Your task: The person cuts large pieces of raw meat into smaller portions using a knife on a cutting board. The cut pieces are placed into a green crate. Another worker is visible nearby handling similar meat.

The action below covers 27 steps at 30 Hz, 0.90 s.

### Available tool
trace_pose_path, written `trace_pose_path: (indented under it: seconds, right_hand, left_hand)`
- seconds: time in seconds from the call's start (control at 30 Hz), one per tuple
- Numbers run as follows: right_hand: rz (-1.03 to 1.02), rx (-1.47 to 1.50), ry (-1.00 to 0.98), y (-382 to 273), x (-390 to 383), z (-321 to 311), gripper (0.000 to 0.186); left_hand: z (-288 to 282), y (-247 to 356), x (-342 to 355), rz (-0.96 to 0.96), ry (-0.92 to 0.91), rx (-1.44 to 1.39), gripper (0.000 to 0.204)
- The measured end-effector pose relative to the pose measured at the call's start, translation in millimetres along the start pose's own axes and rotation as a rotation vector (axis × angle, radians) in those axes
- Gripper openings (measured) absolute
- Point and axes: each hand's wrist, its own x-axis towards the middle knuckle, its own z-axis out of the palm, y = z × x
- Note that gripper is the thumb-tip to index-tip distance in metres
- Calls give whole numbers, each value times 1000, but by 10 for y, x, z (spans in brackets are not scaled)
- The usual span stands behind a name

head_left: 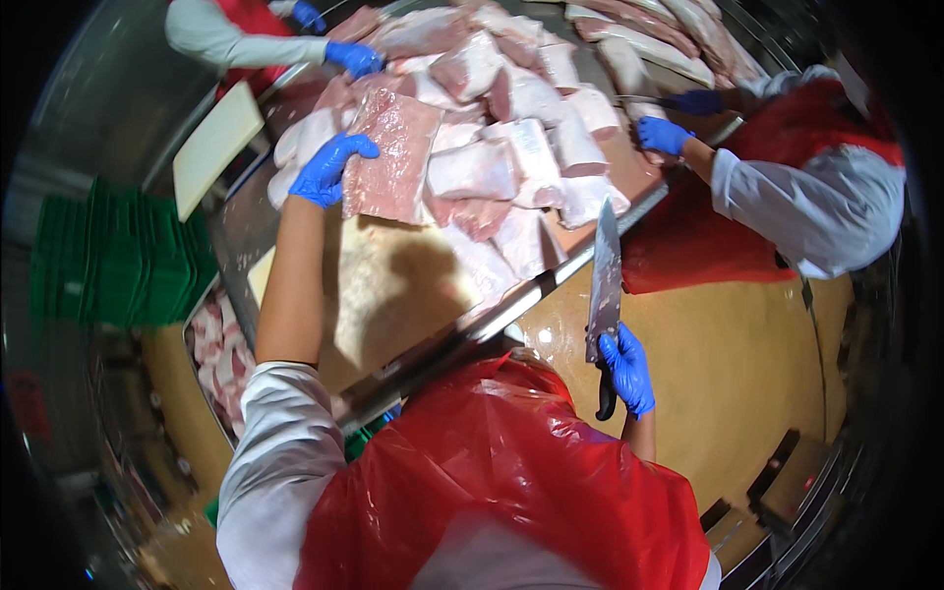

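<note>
In a blue glove, my left hand (332,171) grips the left edge of a flat pink slab of meat (395,147), holding it up over the near side of the meat pile. My right hand (627,372), gloved in blue too, holds a large knife (606,270) by its black handle, out past the table's edge. Its broad blade points up and away from me, with bits of fat stuck to it. Beneath my left arm lies a pale cutting board (379,305), smeared and shadowed. Many pale, fatty pieces of meat (472,169) are heaped beyond it.
The metal table edge (570,264) runs diagonally before me. One co-worker's gloved hand (354,59) touches the pile at far left; another co-worker (787,187) works at right with a knife. Left are an upright white board (218,147), green crates (118,258) and a bin of meat scraps (218,359).
</note>
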Motion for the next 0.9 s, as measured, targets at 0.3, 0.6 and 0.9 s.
trace_pose_path:
  seconds: [0.3,0.6,0.9]
  right_hand:
    - [-50,-189,-328,-584,576,296,38]
    - [-215,-239,-493,-1032,459,847,34]
    - [-372,-249,-654,-1391,624,1579,42]
  left_hand:
    - [57,-1094,-2013,419,382,1567,81]
    - [-512,-1726,-4037,564,1247,525,35]
    - [-646,-1781,-4090,697,1129,695,34]
